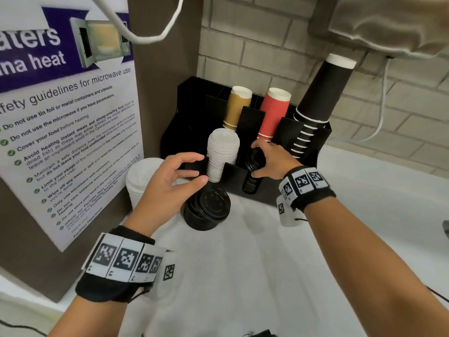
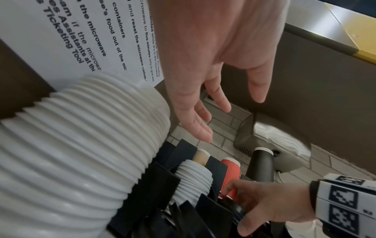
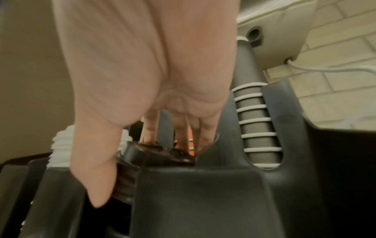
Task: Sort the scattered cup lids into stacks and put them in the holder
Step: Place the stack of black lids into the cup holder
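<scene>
Two hands over white counter, brick wall behind.
Right hand gripping black lid stack in holder; left hand loosely open, empty, above black lids.

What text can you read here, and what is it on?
All on the poster:
"guidelines for microwave use"
"Do not use the microwave if you have pacemakers"
"Cover your food before heating"
Its headline is cut off; the closing lines are too small.
Embossing on the black lids: too blurred.
Wristband markers: patterns only.
</scene>
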Motion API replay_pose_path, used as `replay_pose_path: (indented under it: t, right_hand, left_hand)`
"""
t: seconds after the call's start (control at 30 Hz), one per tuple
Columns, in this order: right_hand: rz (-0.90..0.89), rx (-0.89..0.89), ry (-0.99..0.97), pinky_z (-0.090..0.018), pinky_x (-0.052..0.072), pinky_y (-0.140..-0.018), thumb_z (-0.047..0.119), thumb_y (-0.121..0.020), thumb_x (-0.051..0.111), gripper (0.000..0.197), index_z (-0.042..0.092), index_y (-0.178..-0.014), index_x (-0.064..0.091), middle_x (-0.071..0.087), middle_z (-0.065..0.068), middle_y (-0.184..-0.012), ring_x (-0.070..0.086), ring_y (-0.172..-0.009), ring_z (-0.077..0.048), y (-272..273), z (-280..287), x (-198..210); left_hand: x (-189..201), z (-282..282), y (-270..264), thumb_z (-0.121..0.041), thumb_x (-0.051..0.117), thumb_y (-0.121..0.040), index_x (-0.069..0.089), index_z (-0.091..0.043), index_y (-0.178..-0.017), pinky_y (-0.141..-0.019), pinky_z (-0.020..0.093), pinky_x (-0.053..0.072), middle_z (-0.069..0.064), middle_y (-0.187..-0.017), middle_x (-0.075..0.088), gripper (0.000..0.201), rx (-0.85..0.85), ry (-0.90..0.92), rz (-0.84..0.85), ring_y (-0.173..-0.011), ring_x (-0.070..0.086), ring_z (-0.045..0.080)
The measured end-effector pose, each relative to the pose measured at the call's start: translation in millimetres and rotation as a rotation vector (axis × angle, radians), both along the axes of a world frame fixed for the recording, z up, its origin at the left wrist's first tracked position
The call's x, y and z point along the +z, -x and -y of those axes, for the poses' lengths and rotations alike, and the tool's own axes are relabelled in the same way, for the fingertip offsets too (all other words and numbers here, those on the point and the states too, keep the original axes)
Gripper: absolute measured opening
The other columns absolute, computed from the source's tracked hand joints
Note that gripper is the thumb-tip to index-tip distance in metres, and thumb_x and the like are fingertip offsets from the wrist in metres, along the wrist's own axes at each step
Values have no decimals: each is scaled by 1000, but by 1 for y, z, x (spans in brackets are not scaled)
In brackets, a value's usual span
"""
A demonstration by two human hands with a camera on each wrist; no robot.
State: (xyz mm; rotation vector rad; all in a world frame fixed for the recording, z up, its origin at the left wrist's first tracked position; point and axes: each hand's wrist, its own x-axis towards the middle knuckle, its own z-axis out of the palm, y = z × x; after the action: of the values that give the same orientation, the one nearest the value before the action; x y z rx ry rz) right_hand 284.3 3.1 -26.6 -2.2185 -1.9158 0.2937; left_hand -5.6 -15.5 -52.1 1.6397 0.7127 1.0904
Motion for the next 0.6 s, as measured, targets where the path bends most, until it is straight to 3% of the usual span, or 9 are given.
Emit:
replay_pose_path:
  t: [0.2, 0.4, 0.6]
  right_hand:
    - [72, 29, 163, -41, 55, -85, 14, -67, 83, 79, 16, -134, 41, 54, -14, -120, 59, -99, -29, 10, -9, -3]
    - [138, 4, 167, -39, 55, -75, 14, -68, 84, 86, 13, -138, 35, 56, -14, -111, 58, -87, -26, 17, -9, -10]
    - [247, -20, 183, -43, 54, -84, 25, -70, 84, 80, 7, -135, 42, 53, -16, -122, 58, -103, -32, 20, -9, -15]
  left_hand:
    - [2, 0, 2, -16, 69, -86, 60, -37, -110, -78, 1, 41, -9, -127, 56, 33, 24, 2, -9, -102, 63, 2]
    - [2, 0, 3, -14, 68, -87, 60, -34, -111, -80, 1, 40, -8, -126, 56, 32, 39, 0, -26, -101, 63, 2]
    - [3, 2, -1, -13, 68, -86, 60, -39, -107, -81, 3, 41, -6, -126, 56, 34, 18, -6, -34, -98, 64, 0]
